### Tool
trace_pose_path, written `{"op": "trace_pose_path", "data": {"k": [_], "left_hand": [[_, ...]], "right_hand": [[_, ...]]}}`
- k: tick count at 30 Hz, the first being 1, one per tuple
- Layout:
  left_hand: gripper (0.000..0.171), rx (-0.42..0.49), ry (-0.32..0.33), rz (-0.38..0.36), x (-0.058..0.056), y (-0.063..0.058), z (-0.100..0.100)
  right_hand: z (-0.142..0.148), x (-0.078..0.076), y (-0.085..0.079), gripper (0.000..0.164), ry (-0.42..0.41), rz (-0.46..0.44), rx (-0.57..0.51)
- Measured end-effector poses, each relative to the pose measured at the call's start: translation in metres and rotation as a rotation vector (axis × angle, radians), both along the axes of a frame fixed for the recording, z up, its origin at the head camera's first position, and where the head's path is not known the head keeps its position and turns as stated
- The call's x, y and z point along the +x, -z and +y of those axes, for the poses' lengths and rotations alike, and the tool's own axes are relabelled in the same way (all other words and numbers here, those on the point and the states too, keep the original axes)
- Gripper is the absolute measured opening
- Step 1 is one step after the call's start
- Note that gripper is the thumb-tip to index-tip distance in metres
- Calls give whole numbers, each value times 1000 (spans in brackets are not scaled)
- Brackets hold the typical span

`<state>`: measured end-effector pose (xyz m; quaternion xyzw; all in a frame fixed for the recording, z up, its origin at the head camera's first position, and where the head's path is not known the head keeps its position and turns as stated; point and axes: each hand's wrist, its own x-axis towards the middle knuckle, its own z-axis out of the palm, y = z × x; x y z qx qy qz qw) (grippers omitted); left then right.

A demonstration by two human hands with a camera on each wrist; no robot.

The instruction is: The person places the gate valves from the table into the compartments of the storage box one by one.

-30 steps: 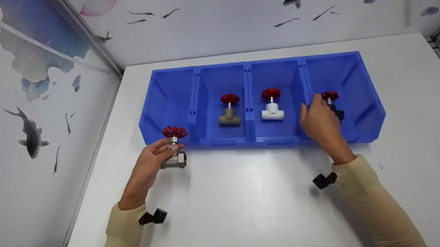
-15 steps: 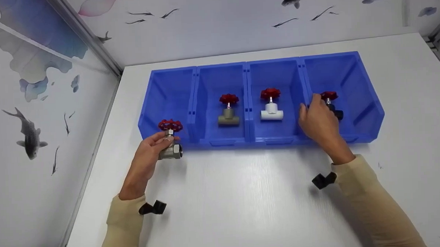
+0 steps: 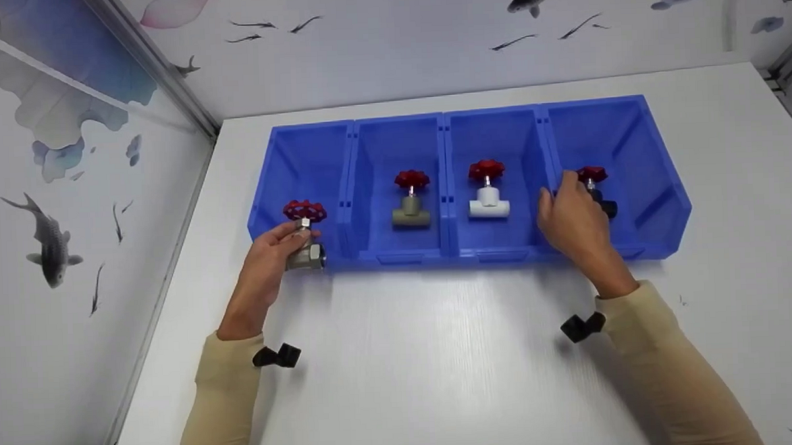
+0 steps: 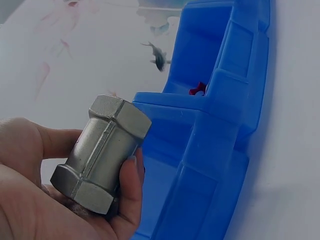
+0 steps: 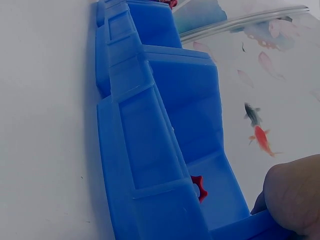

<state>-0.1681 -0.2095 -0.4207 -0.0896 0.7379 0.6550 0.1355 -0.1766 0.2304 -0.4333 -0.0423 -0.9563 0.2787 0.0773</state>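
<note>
My left hand [image 3: 266, 263] pinches a metal gate valve [image 3: 305, 257] below its red handwheel [image 3: 305, 211], over the front edge of the leftmost blue bin [image 3: 305, 166]. In the left wrist view the valve's silvery body [image 4: 102, 155] shows, with hexagonal ends. My right hand [image 3: 575, 219] grips the divider between the third and fourth bins, thumb on one side and fingers on the other; its fingertips are hidden. Right beside it lies a black valve [image 3: 607, 208] with a red handwheel, partly covered by the hand.
An olive-grey valve [image 3: 411, 215] lies in the second bin and a white valve [image 3: 489, 207] in the third, both with red handwheels. The joined bins stand on a white table [image 3: 440, 366]. Walls printed with fish [image 3: 54, 244] rise behind and to the left.
My left hand has moved forward, away from the body, carrying the metal gate valve from in front of the leftmost bin to over its front edge. My right hand has stayed in place.
</note>
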Motion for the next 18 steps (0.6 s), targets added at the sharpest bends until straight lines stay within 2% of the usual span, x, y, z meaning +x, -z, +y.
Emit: {"op": "trace_pose_path", "data": {"k": [18], "left_hand": [[45,-20,18,-2,-27,4,3]], "right_hand": [[0,0,0,46,-2,-2,-4]]}}
